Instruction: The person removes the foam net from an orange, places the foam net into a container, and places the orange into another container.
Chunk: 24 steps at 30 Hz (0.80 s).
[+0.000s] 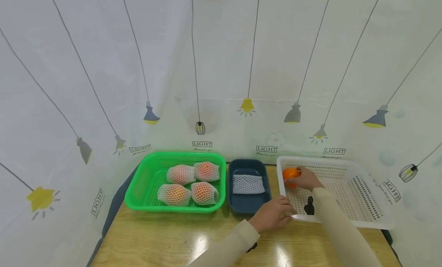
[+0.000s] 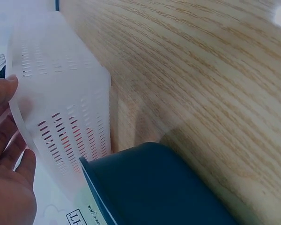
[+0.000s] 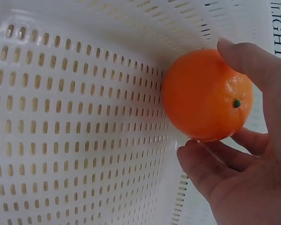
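Observation:
My right hand (image 1: 305, 178) grips an orange (image 3: 206, 96) with a green stem spot, thumb on one side and fingers on the other. The orange is inside the white perforated basket (image 3: 84, 42), by its left wall; whether it touches the bottom I cannot tell. At the basket's near left corner, my left hand (image 1: 274, 214) holds the rim, its fingertips (image 2: 7, 86) lapping over the edge in the left wrist view. Left of that hand stands a dark blue tray (image 1: 248, 203) with a flattened white foam net (image 1: 248, 184) lying in it.
A green basket (image 1: 138, 198) at the left holds several round fruits (image 1: 181, 174) in white foam nets. All the containers stand in a row along the back of the wooden table (image 1: 165, 236), before a wall sheet printed with lamps. A black device (image 1: 309, 205) shows by the right wrist.

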### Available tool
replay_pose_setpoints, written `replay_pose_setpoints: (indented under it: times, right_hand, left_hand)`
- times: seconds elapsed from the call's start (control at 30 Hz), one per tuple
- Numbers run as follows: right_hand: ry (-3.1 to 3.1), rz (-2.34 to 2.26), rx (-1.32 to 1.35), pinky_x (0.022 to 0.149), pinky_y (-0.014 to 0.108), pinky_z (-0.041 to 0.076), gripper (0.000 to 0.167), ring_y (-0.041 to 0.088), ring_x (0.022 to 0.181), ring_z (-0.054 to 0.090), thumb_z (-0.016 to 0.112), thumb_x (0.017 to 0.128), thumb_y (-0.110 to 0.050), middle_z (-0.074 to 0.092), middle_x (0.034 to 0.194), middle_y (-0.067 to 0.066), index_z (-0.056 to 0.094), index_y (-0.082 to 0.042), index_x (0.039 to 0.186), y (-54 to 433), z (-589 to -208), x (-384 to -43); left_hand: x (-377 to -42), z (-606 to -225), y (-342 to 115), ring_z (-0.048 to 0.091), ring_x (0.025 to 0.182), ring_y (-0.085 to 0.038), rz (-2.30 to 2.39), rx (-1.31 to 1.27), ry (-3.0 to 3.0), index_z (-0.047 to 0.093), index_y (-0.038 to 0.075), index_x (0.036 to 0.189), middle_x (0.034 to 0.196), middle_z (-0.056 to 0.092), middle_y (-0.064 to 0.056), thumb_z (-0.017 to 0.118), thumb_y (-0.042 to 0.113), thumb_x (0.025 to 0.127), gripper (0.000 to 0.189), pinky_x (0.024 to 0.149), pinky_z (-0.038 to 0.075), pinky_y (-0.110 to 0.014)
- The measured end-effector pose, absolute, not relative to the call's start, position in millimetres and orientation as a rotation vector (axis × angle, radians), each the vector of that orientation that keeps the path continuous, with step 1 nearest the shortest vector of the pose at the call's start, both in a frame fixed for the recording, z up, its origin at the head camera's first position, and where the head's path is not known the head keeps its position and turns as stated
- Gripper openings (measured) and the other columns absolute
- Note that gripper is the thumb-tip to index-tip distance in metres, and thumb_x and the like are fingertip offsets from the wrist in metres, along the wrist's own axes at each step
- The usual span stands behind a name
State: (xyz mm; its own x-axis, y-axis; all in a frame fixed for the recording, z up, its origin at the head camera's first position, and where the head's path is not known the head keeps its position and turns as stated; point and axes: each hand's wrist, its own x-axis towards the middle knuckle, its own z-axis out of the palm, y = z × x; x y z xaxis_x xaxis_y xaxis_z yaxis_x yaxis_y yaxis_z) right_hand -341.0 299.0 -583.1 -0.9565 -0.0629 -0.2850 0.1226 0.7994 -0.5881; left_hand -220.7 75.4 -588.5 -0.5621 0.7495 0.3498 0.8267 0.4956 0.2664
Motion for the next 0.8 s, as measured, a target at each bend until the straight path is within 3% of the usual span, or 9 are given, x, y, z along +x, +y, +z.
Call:
replay_pose_setpoints:
  times: [0.17,0.37,0.63,0.8]
  right_hand:
    - [2.688,-0.899,0.042,0.099,0.062,0.050,0.110,0.052,0.128,0.051,0.075,0.084,-0.062,0.042,0.150,0.038,0.030,0.009,0.154,304.6,-577.4,-337.8]
    - [2.688,-0.905,0.050,0.103,0.067,0.046,0.102,0.058,0.136,0.041,0.065,0.092,-0.062,0.032,0.155,0.040,0.027,0.007,0.156,303.4,-559.0,-325.7]
    - [2.718,-0.934,0.039,0.105,0.066,0.046,0.097,0.055,0.143,0.035,0.056,0.098,-0.062,0.026,0.162,0.035,0.021,0.002,0.160,302.9,-540.9,-313.4]
    - [2.747,-0.978,0.012,0.107,0.067,0.044,0.103,0.054,0.145,0.034,0.054,0.094,-0.072,0.023,0.165,0.031,0.021,-0.001,0.161,303.8,-535.2,-308.1]
  left_hand:
    - [-221.3,-588.3,76.6,0.058,0.111,-0.001,-0.605,-1.364,-2.560,0.076,0.027,0.115,0.109,0.067,0.015,0.072,0.025,0.097,0.018,0.100,0.043,-0.005]
    - [-222.7,-589.5,77.3,0.058,0.112,-0.001,-0.604,-1.376,-2.558,0.076,0.027,0.115,0.110,0.067,0.014,0.073,0.025,0.097,0.019,0.101,0.043,-0.006]
    - [-221.7,-584.7,77.7,0.058,0.114,-0.003,-0.566,-1.386,-2.573,0.077,0.023,0.115,0.110,0.068,0.013,0.073,0.027,0.097,0.019,0.102,0.043,-0.007]
    - [-220.7,-580.9,77.1,0.059,0.116,-0.004,-0.503,-1.382,-2.565,0.078,0.024,0.115,0.110,0.069,0.012,0.073,0.028,0.096,0.019,0.103,0.044,-0.008]
